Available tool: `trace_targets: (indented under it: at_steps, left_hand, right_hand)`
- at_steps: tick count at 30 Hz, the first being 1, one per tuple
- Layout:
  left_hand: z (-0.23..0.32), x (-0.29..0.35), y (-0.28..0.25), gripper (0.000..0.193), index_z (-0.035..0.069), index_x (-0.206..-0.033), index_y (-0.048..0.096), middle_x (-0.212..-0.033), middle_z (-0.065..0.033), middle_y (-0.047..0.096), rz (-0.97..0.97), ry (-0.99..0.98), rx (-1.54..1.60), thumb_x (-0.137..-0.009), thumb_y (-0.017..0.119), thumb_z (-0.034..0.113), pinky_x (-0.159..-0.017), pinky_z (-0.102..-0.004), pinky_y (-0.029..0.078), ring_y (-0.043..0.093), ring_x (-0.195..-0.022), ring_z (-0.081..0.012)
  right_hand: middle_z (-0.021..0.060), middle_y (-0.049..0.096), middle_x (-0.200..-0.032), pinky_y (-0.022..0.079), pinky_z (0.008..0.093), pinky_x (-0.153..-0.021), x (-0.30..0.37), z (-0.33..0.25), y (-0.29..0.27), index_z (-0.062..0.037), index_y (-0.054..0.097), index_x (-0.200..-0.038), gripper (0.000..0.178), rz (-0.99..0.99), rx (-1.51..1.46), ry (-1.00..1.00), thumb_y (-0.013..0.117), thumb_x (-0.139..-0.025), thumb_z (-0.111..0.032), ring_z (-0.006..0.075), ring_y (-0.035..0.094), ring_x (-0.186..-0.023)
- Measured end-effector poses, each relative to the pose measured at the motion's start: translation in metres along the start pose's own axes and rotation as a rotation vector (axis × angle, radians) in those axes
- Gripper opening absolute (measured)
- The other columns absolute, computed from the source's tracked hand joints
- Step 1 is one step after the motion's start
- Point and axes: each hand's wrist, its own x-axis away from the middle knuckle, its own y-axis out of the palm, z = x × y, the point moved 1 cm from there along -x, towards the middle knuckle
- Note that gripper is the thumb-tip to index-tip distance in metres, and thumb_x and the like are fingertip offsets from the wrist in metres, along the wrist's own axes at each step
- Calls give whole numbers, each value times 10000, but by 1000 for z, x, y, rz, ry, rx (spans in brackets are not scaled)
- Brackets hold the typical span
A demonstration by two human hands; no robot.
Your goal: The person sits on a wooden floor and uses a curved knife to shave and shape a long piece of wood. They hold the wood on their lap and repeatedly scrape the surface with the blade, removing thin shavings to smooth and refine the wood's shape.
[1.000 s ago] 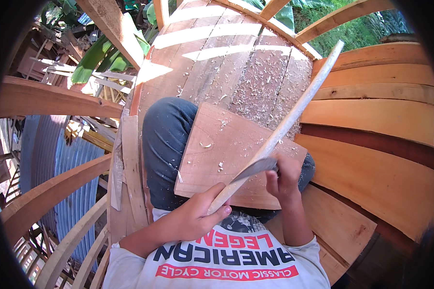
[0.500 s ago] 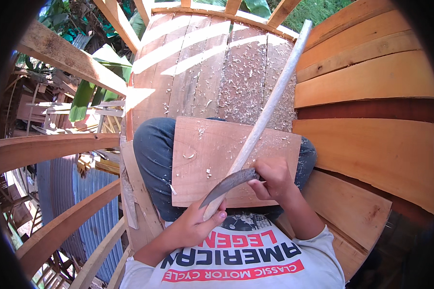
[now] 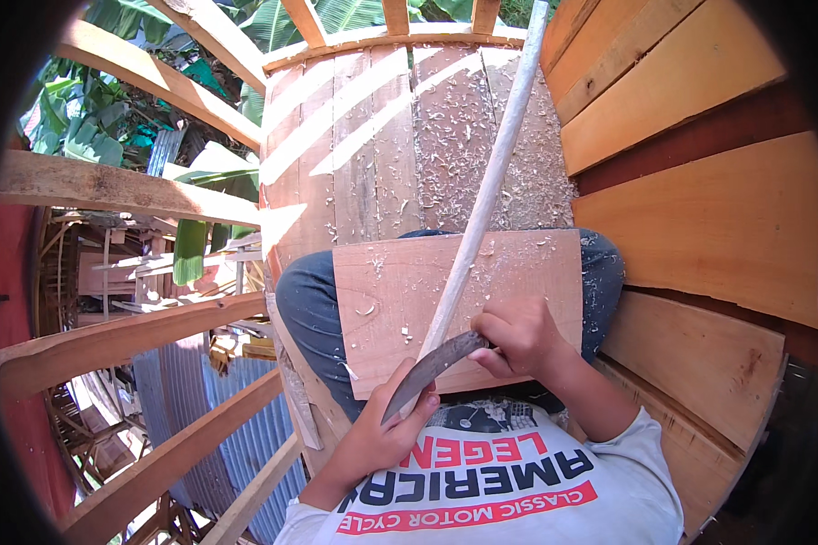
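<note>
My left hand (image 3: 393, 434) is closed around the lower end of a long, pale, peeled wooden stick (image 3: 484, 204). The stick slants up and away from my lap, its far end at the upper edge. In my right hand (image 3: 523, 340) is a curved knife (image 3: 434, 368) with a dark blade; its handle is mostly hidden by the fingers. The blade crosses over the stick just above my left hand, its tip pointing down toward that hand. Whether the edge touches the wood I cannot tell. Beneath lies a flat wooden board (image 3: 386, 304) across my thighs.
Curled wood shavings (image 3: 450, 154) litter the plank floor (image 3: 314, 191) ahead and dot the board. Planks (image 3: 700, 227) form a wall on the right. Open wooden rails (image 3: 136, 331) stand on the left, with corrugated metal sheets (image 3: 245, 454) and banana leaves beyond.
The whole view has shifted, moving the scene to the right. The stick stands a little steeper. The knife blade has come slightly down the stick, nearer my left hand. Both holds stay the same.
</note>
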Motion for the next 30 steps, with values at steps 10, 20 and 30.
trace_targets:
  at_steps: [10, 20, 30]
  left_hand:
    - [-4, -3, 2, 129, 9, -1031, 476, -782, -46, 472, -7, -236, 152, -930, 520, 75, -668, -259, 385, 454, -721, -108]
    - [-8, -4, 7, 171, 20, -1051, 453, -681, 29, 419, -36, -219, 309, -927, 533, 106, -458, -197, 285, 367, -522, -33]
    - [-13, 5, -3, 120, 37, -1039, 462, -704, 33, 439, -23, -281, 407, -946, 508, 97, -479, -201, 319, 396, -544, -26]
  right_hand:
    - [126, 522, -583, 423, 375, -462, 1, 26, 1, -22, 548, -756, 321, 224, 10, 321, 652, -869, -304, 317, 563, -511]
    - [126, 525, -578, 436, 380, -447, 7, 22, 9, -54, 537, -745, 298, 203, -48, 192, 651, -869, -300, 310, 577, -503]
    - [112, 529, -525, 427, 353, -435, -8, 7, 16, -30, 558, -766, 323, 42, -11, -81, 632, -888, -319, 305, 560, -467]
